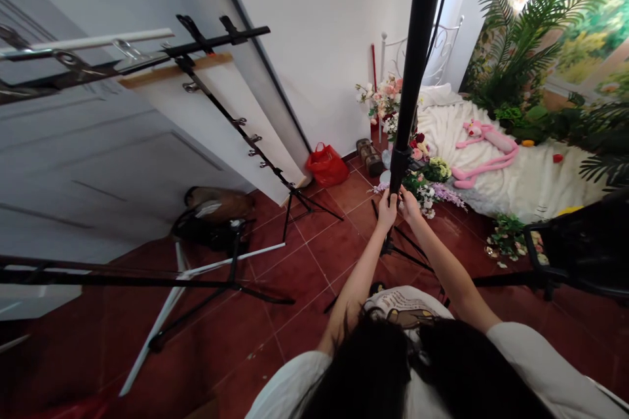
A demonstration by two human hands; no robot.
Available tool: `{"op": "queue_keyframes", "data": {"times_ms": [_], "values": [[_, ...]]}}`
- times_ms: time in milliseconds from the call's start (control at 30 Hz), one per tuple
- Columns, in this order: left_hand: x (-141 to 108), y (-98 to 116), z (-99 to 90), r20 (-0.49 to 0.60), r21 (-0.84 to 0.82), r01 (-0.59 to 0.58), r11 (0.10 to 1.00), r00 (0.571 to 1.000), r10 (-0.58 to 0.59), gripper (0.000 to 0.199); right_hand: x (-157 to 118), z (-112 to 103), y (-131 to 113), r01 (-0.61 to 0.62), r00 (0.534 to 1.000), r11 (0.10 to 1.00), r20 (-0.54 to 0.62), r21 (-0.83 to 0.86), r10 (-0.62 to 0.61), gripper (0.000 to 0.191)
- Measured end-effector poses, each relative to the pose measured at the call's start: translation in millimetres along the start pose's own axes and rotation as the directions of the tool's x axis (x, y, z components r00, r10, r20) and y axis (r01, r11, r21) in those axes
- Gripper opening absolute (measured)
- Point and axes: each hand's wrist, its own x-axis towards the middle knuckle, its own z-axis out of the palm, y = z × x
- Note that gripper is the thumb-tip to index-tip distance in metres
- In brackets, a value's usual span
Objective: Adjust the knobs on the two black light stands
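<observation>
A tall black light stand [407, 95] rises in front of me, leaning a little to the right toward its top. My left hand [386, 211] is closed round its pole, just below a black collar joint [400, 158]. On the pole's right side my right hand [409, 205] grips at the same height, its fingertips partly hidden behind the pole. The stand's dark tripod legs [410, 245] spread over the tiles below my hands. A thin black cable [439, 6] hangs alongside the upper pole.
Left are a backdrop stand [216, 105] with metal clips, white tripod legs [157, 334] and a brown bag [219, 203]. A red bag [328, 165] sits by the wall. Right are flowers [437, 170], a bed with a white fur cover [535, 177], a pink plush toy [491, 144] and a black lamp housing [584, 245].
</observation>
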Motion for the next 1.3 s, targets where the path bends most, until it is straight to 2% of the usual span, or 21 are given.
{"op": "queue_keyframes", "data": {"times_ms": [67, 133, 200, 300, 433, 533, 600, 667, 733, 767, 800, 867, 900, 967, 1000, 1067, 1133, 1200, 1267, 1300], "values": [[-0.2, 0.2, -0.1, 0.004, 0.007, -0.006, 1.000, 1.000, 0.006, 0.073, -4.1, 3.1, -4.2, 0.022, 0.988, 1.000, -0.150, -0.014, -0.024, 0.063], [-1.1, -0.1, -0.3, 0.016, 0.018, -0.001, 1.000, 1.000, 0.000, 0.070, -10.0, 4.6, -6.0, 0.023, 0.975, 0.999, -0.220, -0.038, -0.031, 0.060], [-2.9, -0.7, -0.2, 0.022, 0.021, 0.011, 1.000, 1.000, -0.011, 0.068, -17.8, 1.8, -6.4, 0.024, 0.976, 0.997, -0.215, -0.069, -0.039, 0.052], [-9.0, -0.7, 1.4, -0.019, 0.049, 0.017, 0.999, 1.000, -0.016, 0.068, -33.2, -14.8, -6.9, 0.018, 0.990, 0.998, -0.137, -0.057, -0.025, 0.036], [-28.7, 2.1, 9.6, -0.196, 0.162, -0.021, 0.987, 0.979, 0.053, 0.062, -58.2, -59.1, -12.2, 0.002, 0.993, 0.999, -0.122, -0.051, -0.009, 0.026], [-55.5, -0.5, 22.9, -0.348, 0.247, -0.016, 0.969, 0.932, 0.105, 0.053, -81.1, -104.7, -19.4, 0.038, 0.984, 0.996, -0.170, -0.084, -0.052, 0.030], [-77.2, -7.7, 35.1, -0.416, 0.276, 0.029, 0.961, 0.905, 0.092, 0.050, -100.7, -138.9, -24.1, 0.066, 0.980, 0.991, -0.181, -0.120, -0.087, 0.034], [-98.1, -17.7, 49.0, -0.362, 0.247, 0.077, 0.966, 0.932, 0.018, 0.047, -124.4, -173.6, -27.5, 0.058, 0.978, 0.988, -0.192, -0.143, -0.085, 0.036], [-115.0, -27.0, 64.7, -0.137, 0.173, 0.120, 0.978, 0.986, -0.097, 0.041, -150.9, -205.7, -29.3, 0.012, 0.972, 0.986, -0.228, -0.168, -0.051, 0.037], [-121.4, -30.3, 73.3, 0.027, 0.136, 0.144, 0.980, 0.988, -0.149, 0.037, -164.6, -220.1, -29.7, -0.015, 0.967, 0.984, -0.251, -0.179, -0.031, 0.036], [-126.5, -32.1, 82.6, 0.202, 0.110, 0.163, 0.980, 0.962, -0.183, 0.034, -178.3, -233.2, -29.6, -0.041, 0.962, 0.982, -0.274, -0.187, -0.012, 0.035], [-134.0, -31.3, 103.4, 0.508, 0.081, 0.162, 0.984, 0.842, -0.180, 0.032, -204.6, -255.0, -28.5, -0.067, 0.948, 0.981, -0.318, -0.180, 0.006, 0.034], [-137.1, -28.8, 114.8, 0.619, 0.068, 0.135, 0.989, 0.771, -0.147, 0.033, -216.9, -263.9, -27.3, -0.063, 0.939, 0.985, -0.344, -0.163, 0.003, 0.033], [-143.3, -21.2, 139.1, 0.766, 0.016, 0.054, 0.998, 0.642, -0.047, 0.037, -239.3, -278.5, -23.9, -0.014, 0.908, 0.994, -0.417, -0.105, -0.031, 0.033], [-146.8, -16.5, 151.6, 0.813, -0.017, 0.011, 1.000, 0.582, 0.007, 0.038, -249.4, -284.4, -21.8, 0.026, 0.880, 0.997, -0.471, -0.074, -0.057, 0.034], [-154.5, -6.5, 176.5, 0.874, -0.077, -0.057, 0.995, 0.477, 0.095, 0.039, -267.6, -294.0, -17.3, 0.114, 0.796, 0.993, -0.595, -0.028, -0.108, 0.038], [-162.8, 3.0, 200.2, 0.907, -0.122, -0.089, 0.989, 0.395, 0.147, 0.037, -284.0, -300.5, -13.3, 0.186, 0.708, 0.982, -0.691, -0.016, -0.145, 0.042], [-170.7, 11.3, 222.3, 0.927, -0.144, -0.073, 0.987, 0.338, 0.161, 0.035, -298.6, -304.0, -10.8, 0.231, 0.666, 0.973, -0.727, -0.016, -0.170, 0.044], [-177.3, 17.6, 242.5, 0.940, -0.149, -0.026, 0.988, 0.307, 0.150, 0.035, -310.6, -304.6, -9.5, 0.259, 0.661, 0.966, -0.727, -0.010, -0.185, 0.046], [-179.9, 19.9, 252.0, 0.942, -0.150, 0.004, 0.989, 0.306, 0.141, 0.036, -315.2, -304.0, -8.9, 0.265, 0.663, 0.964, -0.726, -0.004, -0.185, 0.047]]}}
